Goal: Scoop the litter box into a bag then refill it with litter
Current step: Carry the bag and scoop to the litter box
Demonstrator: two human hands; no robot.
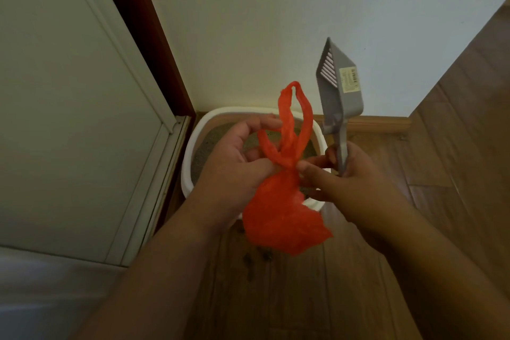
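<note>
From the head view, both hands work an orange bag (281, 218) held in the air over the near edge of the box (193, 146). The left hand (234, 163) pinches the bag at its gathered neck, thumb and fingers closed on the twisted film, with one handle loop running back across its fingers. The right hand (345, 182) does two jobs: its fingertips nip the neck from the right, while the rest of the hand is wrapped round the handle of the grey scoop (336, 91), which stands upright, its slotted head above the hands and towards the far wall.

The bag is thin plastic, soft and crinkly, surely very light; it hangs in a loose bunch below the neck and bulges little, so it seems to hold next to nothing, though its inside cannot be seen. The two loops standing up from the neck are the natural places to grip; the mouth will need pulling apart before anything goes in. The film looks easy to tear on the scoop's edge.

The scoop is rigid plastic, light, and best held by the handle as now.

The box, white and round-cornered, sits on the wooden floor (455, 174) in the far corner and holds grey-brown litter (209, 143). A few dark bits (248, 259) lie on the floor near it.
</note>
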